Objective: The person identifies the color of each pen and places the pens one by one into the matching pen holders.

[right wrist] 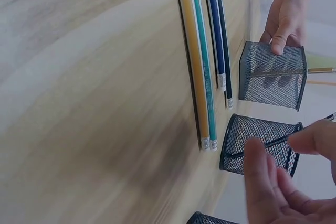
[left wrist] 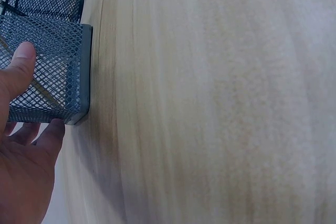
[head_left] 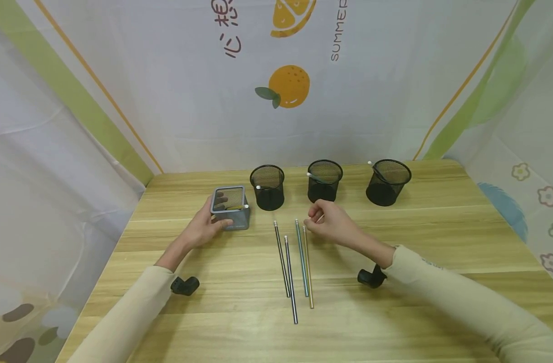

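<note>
My left hand (head_left: 201,228) holds a square grey mesh pen holder (head_left: 235,222), thumb on the near side and fingers behind. A yellow pencil (head_left: 234,207) leans inside it. My right hand (head_left: 332,222) hovers just right of the eraser ends of the loose pencils, with nothing in its fingers; the right wrist view shows thumb and forefinger apart. Those pencils lie side by side on the table: a yellow one (right wrist: 194,51), a green one (right wrist: 206,77), a dark blue one (right wrist: 216,35) and a black one (right wrist: 225,51).
Three round black mesh pen holders stand along the back, at the left (head_left: 269,197), middle (head_left: 322,191) and right (head_left: 382,194), each with one pencil leaning in it. Small black angled objects sit beside the left (head_left: 185,286) and right (head_left: 371,277) forearms. A printed cloth (head_left: 190,116) hangs behind.
</note>
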Available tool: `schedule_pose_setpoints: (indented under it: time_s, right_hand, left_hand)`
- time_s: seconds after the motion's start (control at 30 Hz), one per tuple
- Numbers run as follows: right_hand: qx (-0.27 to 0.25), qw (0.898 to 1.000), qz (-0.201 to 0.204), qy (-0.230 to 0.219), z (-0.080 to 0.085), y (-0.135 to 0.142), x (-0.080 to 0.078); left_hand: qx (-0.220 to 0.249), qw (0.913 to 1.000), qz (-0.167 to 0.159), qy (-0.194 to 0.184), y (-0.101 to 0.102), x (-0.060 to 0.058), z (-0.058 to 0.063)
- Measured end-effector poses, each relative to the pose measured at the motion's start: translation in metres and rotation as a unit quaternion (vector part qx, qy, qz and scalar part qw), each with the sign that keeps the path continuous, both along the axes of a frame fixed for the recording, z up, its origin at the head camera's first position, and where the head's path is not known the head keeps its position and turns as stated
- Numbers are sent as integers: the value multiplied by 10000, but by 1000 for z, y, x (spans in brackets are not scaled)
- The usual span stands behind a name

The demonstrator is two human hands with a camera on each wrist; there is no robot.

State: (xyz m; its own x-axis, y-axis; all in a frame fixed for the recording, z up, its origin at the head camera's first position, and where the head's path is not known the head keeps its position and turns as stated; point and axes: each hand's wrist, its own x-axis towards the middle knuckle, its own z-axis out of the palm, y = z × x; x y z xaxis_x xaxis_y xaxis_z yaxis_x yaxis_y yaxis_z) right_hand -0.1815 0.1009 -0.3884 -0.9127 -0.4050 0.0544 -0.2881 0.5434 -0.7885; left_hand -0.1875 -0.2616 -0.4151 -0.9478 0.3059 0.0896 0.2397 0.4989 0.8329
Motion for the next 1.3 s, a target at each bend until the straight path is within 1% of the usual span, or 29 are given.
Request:
schedule_pose_setpoints:
  time_s: [0.13, 0.2, 0.3, 0.47, 0.6, 0.83, 0.97, 1.07, 1.3]
  right_hand:
    - [358, 9992, 39, -172, 0, 1, -1]
    - [489, 9981, 119, -342, -1, 2, -3]
    - [471, 9962, 257, -692, -5, 2, -6]
    - [426, 9899, 277, -1323, -10, -1, -9]
    - [606, 9860, 383, -1507, -10, -6, -10]
    - [1095, 9811, 747, -1409, -9, -14, -12]
    - [1209, 9789, 838, -1420, -10, -16, -14]
    - [1311, 9781, 837, -1385, -10, -17, -16]
    - [1661, 9752, 670, -1299, -10, -24, -19]
  left_hand:
    - [-32, 10000, 24, 29, 0, 0, 0]
    - [-23, 10000, 23, 13, 0, 0, 0]
    - [-7, 10000, 12, -10, 0, 1, 0]
    - [-9, 10000, 3, -8, 0, 1, 0]
    - [-10, 10000, 16, -3, 1, 1, 0]
    - [-49, 10000, 27, 21, 0, 1, 0]
    - [-13, 10000, 29, 23, 1, 1, 0]
    - [-4, 10000, -1, 52, 1, 1, 1]
    - [23, 9999, -22, 110, 0, 1, 2]
